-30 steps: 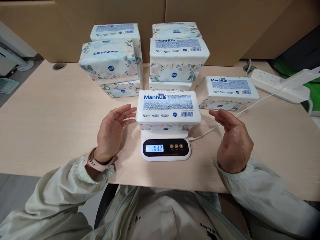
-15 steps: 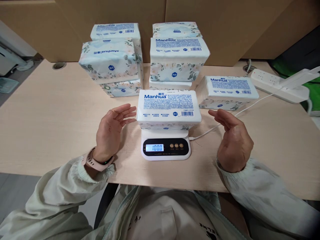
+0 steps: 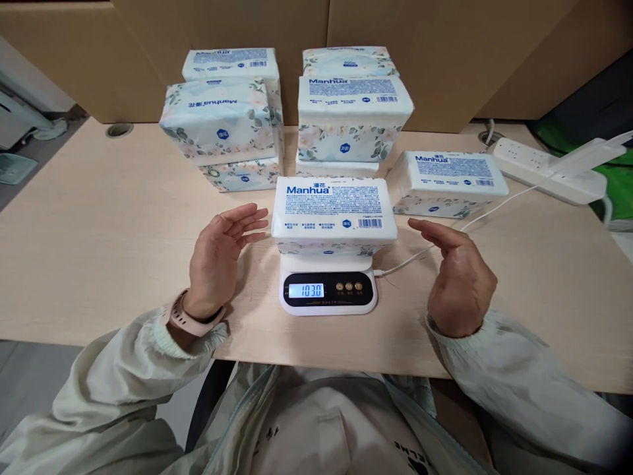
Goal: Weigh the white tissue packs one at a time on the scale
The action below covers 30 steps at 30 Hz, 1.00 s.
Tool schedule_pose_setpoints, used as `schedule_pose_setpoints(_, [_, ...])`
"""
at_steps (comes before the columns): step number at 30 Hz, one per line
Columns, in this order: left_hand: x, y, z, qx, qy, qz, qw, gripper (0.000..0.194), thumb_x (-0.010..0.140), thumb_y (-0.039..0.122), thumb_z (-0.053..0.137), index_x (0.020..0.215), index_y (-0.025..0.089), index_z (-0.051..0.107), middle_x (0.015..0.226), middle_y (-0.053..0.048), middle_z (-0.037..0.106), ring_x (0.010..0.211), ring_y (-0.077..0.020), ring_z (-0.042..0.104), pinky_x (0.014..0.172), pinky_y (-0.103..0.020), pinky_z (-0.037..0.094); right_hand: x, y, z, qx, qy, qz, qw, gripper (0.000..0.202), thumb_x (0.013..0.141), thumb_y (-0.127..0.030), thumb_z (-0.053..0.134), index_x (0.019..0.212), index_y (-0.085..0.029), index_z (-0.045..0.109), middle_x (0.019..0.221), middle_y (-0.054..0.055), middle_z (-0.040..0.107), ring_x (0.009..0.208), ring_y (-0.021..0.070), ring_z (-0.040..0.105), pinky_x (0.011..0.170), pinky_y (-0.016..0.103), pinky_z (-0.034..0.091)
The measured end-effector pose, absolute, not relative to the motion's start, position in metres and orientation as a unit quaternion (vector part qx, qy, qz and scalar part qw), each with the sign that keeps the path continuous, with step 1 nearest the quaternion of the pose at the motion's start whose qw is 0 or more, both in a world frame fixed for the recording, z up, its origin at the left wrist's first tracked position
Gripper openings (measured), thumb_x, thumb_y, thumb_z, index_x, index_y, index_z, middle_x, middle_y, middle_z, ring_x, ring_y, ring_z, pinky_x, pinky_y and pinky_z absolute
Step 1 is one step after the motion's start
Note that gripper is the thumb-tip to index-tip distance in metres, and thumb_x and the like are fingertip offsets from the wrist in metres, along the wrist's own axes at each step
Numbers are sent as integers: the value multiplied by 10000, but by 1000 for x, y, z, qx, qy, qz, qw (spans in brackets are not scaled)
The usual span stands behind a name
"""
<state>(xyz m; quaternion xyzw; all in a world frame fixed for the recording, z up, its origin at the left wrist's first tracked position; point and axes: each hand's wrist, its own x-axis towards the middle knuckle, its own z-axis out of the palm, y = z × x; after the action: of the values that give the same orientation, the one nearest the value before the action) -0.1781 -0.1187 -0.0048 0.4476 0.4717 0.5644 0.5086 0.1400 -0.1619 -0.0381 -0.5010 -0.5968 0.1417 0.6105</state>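
Observation:
A white tissue pack (image 3: 333,208) with blue Manhua lettering rests on a white digital scale (image 3: 329,307), whose lit display reads 103.0. To the left of the pack, my left hand (image 3: 217,260) is open, its fingertips close to the pack's side, with a pink band on the wrist. On the other side my right hand (image 3: 459,280) is open too, palm turned inward, apart from the pack and holding nothing. Just behind that hand lies another tissue pack (image 3: 450,181) on the wooden table (image 3: 123,264).
Two stacks of tissue packs, the left one (image 3: 220,122) and the right one (image 3: 353,119), stand before a cardboard wall (image 3: 445,66). A white cable (image 3: 499,206) runs from the scale toward a power strip (image 3: 548,170) at the right.
The scale's display has gone from 100.0 to 103.0. My right hand has shifted very slightly left; the pack on the scale looks unmoved.

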Motion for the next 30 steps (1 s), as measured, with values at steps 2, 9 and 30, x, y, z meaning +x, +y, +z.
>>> schedule_pose_setpoints(2, [-178, -119, -4, 441, 473, 570, 506, 417, 1026, 566, 539, 1087, 282, 838, 1221, -52, 831, 1224, -291, 737, 1045, -460, 609, 141, -160, -38, -486, -614, 127, 608, 374, 1122, -382, 473, 1279, -362, 813, 1254, 36, 828, 1301, 357, 720, 1127, 654, 542])
schedule_pose_setpoints(9, [-178, -118, -4, 435, 462, 581, 510, 397, 1047, 495, 524, 1082, 275, 853, 1190, -55, 839, 1192, -268, 747, 1012, -422, 606, 143, -158, -36, -482, -626, 109, 603, 340, 1116, -353, 496, 1141, -395, 833, 1207, 23, 840, 1261, 339, 745, 1150, 647, 542])
schedule_pose_setpoints(30, [-172, -129, -3, 578, 347, 491, 552, 558, 1053, 646, 572, 1410, 260, 760, 1636, -50, 612, 1661, -322, 401, 1434, -517, 224, 138, -163, -19, -510, -636, 312, 488, 461, 1092, -565, 553, 1520, -422, 647, 1563, 3, 694, 1493, 307, 618, 1266, 610, 498])
